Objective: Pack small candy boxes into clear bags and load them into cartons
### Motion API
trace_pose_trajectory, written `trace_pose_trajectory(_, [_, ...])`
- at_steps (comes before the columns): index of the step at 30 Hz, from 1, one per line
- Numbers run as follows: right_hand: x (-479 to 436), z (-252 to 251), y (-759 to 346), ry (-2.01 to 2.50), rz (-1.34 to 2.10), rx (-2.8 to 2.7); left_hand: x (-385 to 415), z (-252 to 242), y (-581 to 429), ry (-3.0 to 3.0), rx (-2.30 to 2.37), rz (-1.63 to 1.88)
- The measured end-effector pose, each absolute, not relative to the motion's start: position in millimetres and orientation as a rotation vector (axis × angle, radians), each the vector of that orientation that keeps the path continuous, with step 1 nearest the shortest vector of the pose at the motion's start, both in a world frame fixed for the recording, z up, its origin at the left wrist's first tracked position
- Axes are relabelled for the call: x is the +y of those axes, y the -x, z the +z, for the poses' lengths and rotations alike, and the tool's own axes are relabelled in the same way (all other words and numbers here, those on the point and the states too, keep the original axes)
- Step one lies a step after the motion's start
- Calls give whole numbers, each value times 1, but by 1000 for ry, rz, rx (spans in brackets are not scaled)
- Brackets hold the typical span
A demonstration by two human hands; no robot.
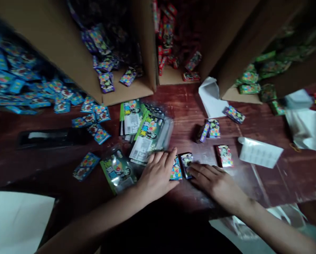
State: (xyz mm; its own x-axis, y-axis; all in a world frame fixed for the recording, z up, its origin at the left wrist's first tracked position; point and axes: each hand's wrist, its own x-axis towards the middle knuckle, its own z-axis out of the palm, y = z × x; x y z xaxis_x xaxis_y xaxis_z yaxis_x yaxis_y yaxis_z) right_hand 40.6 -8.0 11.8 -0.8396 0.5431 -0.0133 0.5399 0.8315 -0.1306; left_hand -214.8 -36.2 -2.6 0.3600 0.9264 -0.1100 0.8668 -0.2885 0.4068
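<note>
My left hand (159,173) rests low over the table, its index finger and thumb on either side of a small blue candy box (176,170). Right beside that box lies a dark purple candy box (186,165). The fingers of my right hand (213,181) are closed on its right edge; the thumb is hidden. Beyond my left fingertips is a pile of clear plastic packs with green printed cards (147,135). Another such pack (118,167) lies to the left of my left wrist. A red candy box (224,156) sits to the right of my right hand.
Cardboard boxes hold purple (106,81), red (168,35) and green candy boxes (250,77). Blue candy boxes (61,93) are heaped at left, near a black tray (52,137). Purple boxes (214,128), a white paper (213,98) and a label sheet (260,152) lie at right.
</note>
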Motion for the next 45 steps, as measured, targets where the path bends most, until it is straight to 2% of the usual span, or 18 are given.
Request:
trace_pose_trajectory(6, [35,15,-58,1139,355,-2809,-21,2,196,-2339,1486,95])
trace_pose_trajectory(12, [41,3,-31,844,629,-2920,-25,0,198,-2297,1563,61])
trace_pose_trajectory(19, [8,-17,-51,974,1110,-2266,-29,-3,199,-2261,1561,78])
trace_pose_trajectory(23, [-12,-22,-67,970,1055,-2394,-24,-3,197,-2313,1474,88])
trace_pose_trajectory(30, [27,1,-141,1242,610,-2684,-13,-10,173,-2522,1097,107])
trace_pose_trajectory(33, [51,2,-158,1221,651,-2766,-6,-4,165,-2503,1057,111])
trace_pose_trajectory(36, [56,0,-151,1143,836,-2652,29,10,167,-2525,1144,212])
trace_pose_trajectory(41, [28,-14,-123,1060,1016,-2290,149,36,170,-2624,1320,402])
trace_pose_trajectory(45, [27,-15,-121,954,964,-2414,210,52,124,-2678,1003,463])
